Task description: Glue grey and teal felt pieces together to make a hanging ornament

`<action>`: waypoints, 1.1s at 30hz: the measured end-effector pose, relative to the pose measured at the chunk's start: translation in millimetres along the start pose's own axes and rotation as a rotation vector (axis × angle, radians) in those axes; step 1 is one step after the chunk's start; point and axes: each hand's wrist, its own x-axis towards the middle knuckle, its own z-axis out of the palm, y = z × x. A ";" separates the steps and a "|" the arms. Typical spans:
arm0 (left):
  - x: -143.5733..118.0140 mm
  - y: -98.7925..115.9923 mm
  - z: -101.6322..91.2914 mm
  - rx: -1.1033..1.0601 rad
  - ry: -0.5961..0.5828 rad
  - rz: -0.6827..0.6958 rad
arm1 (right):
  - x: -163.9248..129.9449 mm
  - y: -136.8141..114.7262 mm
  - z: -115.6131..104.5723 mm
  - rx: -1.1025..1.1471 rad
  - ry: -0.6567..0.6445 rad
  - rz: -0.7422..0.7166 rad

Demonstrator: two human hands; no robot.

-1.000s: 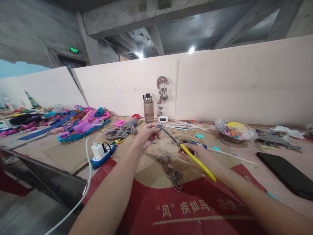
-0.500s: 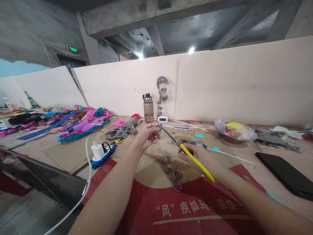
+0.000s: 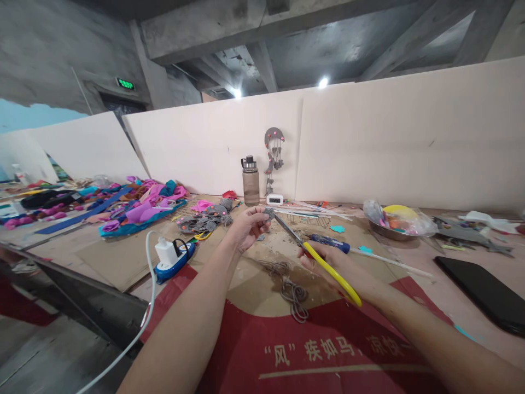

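Note:
Between the thumb and fingers of my left hand is a small grey felt piece. My right hand is closed around yellow-handled scissors, whose metal blades point up and left to the edge of that piece. Whether the blades are touching the felt I cannot tell. Below both hands, a loose bundle of grey cord lies on red and brown cardboard. Just beyond my right hand rests a blue glue gun or similar tool, partly covered by the hand.
Grey felt pieces lie left of my hands, near a blue power strip with a white cable. A water bottle and small clock stand behind. At right are a metal bowl and black phone.
The view has shifted slightly, so the surroundings sit a little further right. My hands keep nearly the same pose, with the felt piece and scissors still held.

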 end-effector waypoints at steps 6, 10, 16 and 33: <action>0.7 0.4 -1.2 0.044 0.011 0.002 | 1.7 -7.2 -4.3 -0.105 -0.008 -0.023; 1.3 -0.8 -1.9 0.074 -0.002 0.022 | 4.4 -3.6 -6.6 -0.173 -0.002 -0.027; 2.3 -3.1 -3.3 0.092 -0.006 0.035 | 7.1 5.0 -5.7 -0.230 0.017 -0.008; -2.8 -1.1 -0.1 -0.044 -0.073 -0.019 | 3.5 10.6 1.7 0.173 0.121 0.104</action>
